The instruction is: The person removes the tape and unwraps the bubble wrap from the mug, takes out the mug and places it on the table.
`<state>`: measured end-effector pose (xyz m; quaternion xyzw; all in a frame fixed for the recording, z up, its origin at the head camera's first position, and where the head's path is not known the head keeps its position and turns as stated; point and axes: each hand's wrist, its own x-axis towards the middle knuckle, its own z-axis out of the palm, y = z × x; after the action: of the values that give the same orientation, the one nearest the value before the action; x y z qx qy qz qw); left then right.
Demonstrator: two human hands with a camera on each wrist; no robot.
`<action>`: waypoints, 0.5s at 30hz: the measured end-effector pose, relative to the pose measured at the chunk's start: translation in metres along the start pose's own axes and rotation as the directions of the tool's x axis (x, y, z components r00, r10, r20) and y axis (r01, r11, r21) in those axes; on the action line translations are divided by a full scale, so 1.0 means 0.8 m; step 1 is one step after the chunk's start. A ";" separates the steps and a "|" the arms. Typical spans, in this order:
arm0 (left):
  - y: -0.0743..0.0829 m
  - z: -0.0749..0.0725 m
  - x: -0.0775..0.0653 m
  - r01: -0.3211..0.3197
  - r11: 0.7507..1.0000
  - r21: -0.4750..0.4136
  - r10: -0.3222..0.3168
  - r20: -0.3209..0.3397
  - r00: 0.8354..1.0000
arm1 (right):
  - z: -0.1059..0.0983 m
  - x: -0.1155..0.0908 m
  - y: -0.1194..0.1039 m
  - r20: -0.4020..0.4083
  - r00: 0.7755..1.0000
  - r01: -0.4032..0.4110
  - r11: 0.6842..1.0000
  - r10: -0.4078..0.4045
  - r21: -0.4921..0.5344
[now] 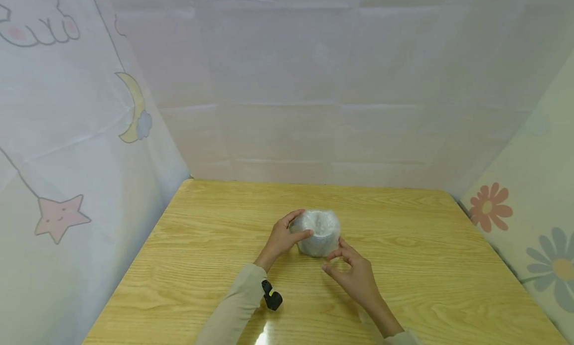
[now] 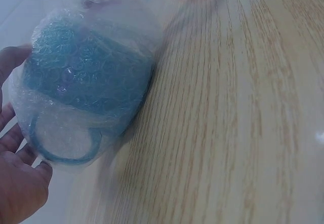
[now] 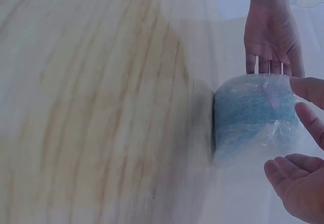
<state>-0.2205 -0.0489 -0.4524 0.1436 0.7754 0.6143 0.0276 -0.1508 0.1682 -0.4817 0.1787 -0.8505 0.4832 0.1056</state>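
Observation:
A blue mug wrapped in bubble wrap (image 1: 319, 240) stands on the wooden table. Its handle shows through the wrap in the left wrist view, on the side by the left hand (image 2: 23, 183). The left hand (image 1: 283, 238) holds the mug from the left, thumb over its near upper side and fingers round the far side. At the mug's near right side is the right hand (image 1: 358, 278), its thumb and fingers parted and loosely bent. Fingertips of the right hand (image 3: 298, 183) are close to the wrap; whether they all touch it I cannot tell.
The wooden table (image 1: 215, 225) runs back to a pale hanging cloth (image 1: 278, 136). Printed cloths with a star, moon and flowers flank it on the left and right. A black device (image 1: 271, 296) sits on the left wrist.

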 end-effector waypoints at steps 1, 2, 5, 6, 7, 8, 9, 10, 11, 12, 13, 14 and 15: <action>0.005 -0.001 -0.002 -0.002 1.000 -0.003 0.002 0.000 1.000 | 0.000 0.000 0.000 -0.006 1.000 0.005 1.000 -0.005 -0.004; 0.009 -0.001 -0.004 -0.004 1.000 -0.005 0.004 -0.001 1.000 | 0.000 0.001 -0.001 -0.015 1.000 0.011 1.000 -0.011 -0.010; 0.011 -0.001 -0.005 -0.007 1.000 -0.011 0.007 -0.004 1.000 | -0.001 0.003 -0.003 -0.052 0.998 0.038 0.999 -0.040 -0.031; 0.011 -0.001 -0.005 -0.008 1.000 -0.013 0.008 -0.007 1.000 | -0.001 0.004 -0.003 -0.067 0.997 0.047 0.998 -0.050 -0.040; 0.011 -0.001 -0.005 -0.005 1.000 -0.015 0.005 -0.005 1.000 | -0.001 0.004 -0.003 -0.083 0.995 0.058 0.997 -0.062 -0.049; 0.003 0.000 -0.001 -0.004 1.000 -0.013 0.004 -0.006 1.000 | 0.000 0.005 -0.003 -0.099 0.992 0.073 0.996 -0.078 -0.059; -0.005 0.001 0.002 -0.005 1.000 -0.013 0.005 -0.008 1.000 | 0.000 0.007 -0.003 -0.112 0.990 0.081 0.995 -0.088 -0.062; -0.013 0.002 0.005 -0.006 1.000 -0.009 0.006 -0.011 1.000 | 0.000 0.008 -0.003 -0.126 0.987 0.088 0.994 -0.096 -0.069; -0.021 0.003 0.009 -0.005 1.000 -0.006 0.005 -0.014 1.000 | 0.000 0.009 -0.002 -0.138 0.985 0.095 0.993 -0.104 -0.077; -0.028 0.004 0.011 -0.005 1.000 -0.004 0.005 -0.018 1.000 | 0.000 0.011 -0.002 -0.149 0.982 0.102 0.991 -0.113 -0.082; -0.036 0.005 0.014 -0.006 1.000 -0.002 0.006 -0.020 1.000 | 0.000 0.012 -0.002 -0.159 0.980 0.109 0.990 -0.122 -0.087; -0.043 0.005 0.017 -0.005 1.000 -0.001 0.005 -0.024 1.000 | 0.000 0.014 -0.002 -0.167 0.978 0.110 0.990 -0.124 -0.088; -0.043 0.006 0.016 -0.004 1.000 -0.001 0.004 -0.026 1.000 | -0.001 0.015 -0.002 -0.172 0.977 0.109 0.990 -0.124 -0.092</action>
<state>-0.2386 -0.0483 -0.4845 0.1371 0.7751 0.6166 0.0162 -0.1614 0.1657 -0.4756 0.1802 -0.8449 0.4550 0.2160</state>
